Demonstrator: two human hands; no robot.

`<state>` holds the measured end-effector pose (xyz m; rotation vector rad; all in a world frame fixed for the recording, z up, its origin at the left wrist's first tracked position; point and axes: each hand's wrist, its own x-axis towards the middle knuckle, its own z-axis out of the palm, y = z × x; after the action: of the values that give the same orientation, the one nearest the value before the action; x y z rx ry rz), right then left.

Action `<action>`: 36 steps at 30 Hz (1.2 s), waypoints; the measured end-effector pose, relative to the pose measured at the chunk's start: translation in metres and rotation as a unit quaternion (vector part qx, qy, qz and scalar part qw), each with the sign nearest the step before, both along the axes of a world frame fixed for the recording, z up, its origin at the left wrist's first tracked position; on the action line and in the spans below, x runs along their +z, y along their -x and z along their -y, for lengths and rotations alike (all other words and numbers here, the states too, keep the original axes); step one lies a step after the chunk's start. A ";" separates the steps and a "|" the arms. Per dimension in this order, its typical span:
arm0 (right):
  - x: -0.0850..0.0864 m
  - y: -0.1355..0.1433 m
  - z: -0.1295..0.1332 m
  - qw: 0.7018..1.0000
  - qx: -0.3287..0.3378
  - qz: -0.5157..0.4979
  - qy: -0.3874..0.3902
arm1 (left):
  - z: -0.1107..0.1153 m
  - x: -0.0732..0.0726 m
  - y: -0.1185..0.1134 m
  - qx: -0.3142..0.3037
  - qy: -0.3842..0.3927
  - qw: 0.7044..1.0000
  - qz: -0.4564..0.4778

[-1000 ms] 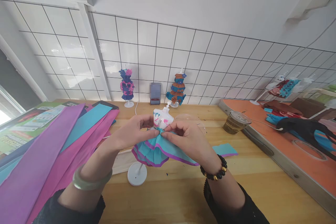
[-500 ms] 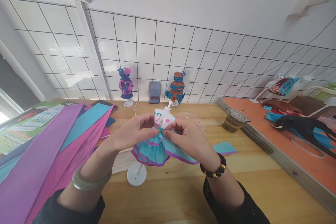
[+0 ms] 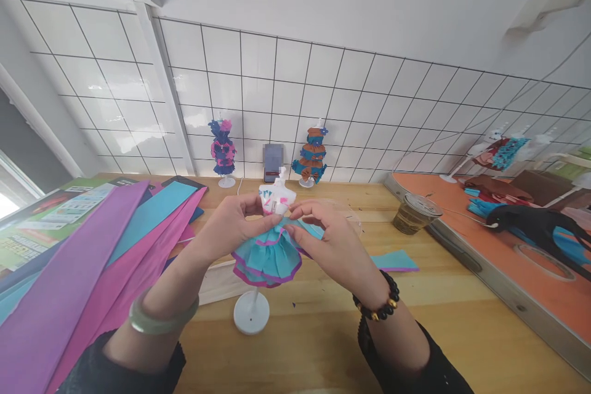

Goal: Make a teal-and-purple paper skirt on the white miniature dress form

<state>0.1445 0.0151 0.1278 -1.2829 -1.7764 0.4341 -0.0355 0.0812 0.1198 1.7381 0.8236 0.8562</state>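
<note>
A small white dress-form mannequin (image 3: 278, 196) with coloured marks on its torso stands between my hands, on a white round base (image 3: 252, 313). It wears a ruffled turquoise paper skirt (image 3: 268, 258) edged in purple. My left hand (image 3: 233, 225) is closed round the waist from the left, its thumb pressing the skirt's top. With thumb and fingers, my right hand (image 3: 330, 234) pinches a turquoise paper strip with a purple border at the waist. This strip's loose end (image 3: 394, 260) lies on the table to the right. Part of the strip is hidden behind my right hand.
Purple, turquoise and pink paper sheets (image 3: 124, 246) lie at the left. Two dressed mannequins (image 3: 223, 148) and a phone-like device (image 3: 273, 161) stand by the tiled wall. A cup of brownish liquid (image 3: 415, 214) sits at the right, beside an orange surface (image 3: 489, 252) holding cloth and more stands.
The mannequin has become more upright, its top shifting left and its base slightly right. My right fingers have moved off its torso and bunched the strip closer to the waist.
</note>
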 end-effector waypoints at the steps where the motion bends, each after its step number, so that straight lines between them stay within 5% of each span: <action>1: 0.001 0.001 0.002 0.999 -0.005 0.007 -0.031 | 0.000 0.000 0.000 0.009 0.000 1.000 0.007; 8: 0.002 0.010 0.009 0.978 0.025 0.139 -0.151 | -0.001 0.002 0.000 0.025 0.005 0.999 0.038; 19: -0.011 0.018 0.001 0.889 0.007 0.295 -0.351 | -0.002 0.003 0.004 0.040 0.047 0.996 0.061; 36: -0.009 0.026 0.005 0.866 0.014 0.269 -0.420 | 0.000 0.009 0.006 0.064 0.073 0.995 0.035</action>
<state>0.1182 0.0096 0.1188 -0.7586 -2.0665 -0.7129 -0.0417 0.0810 0.1286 1.5327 0.9341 0.9146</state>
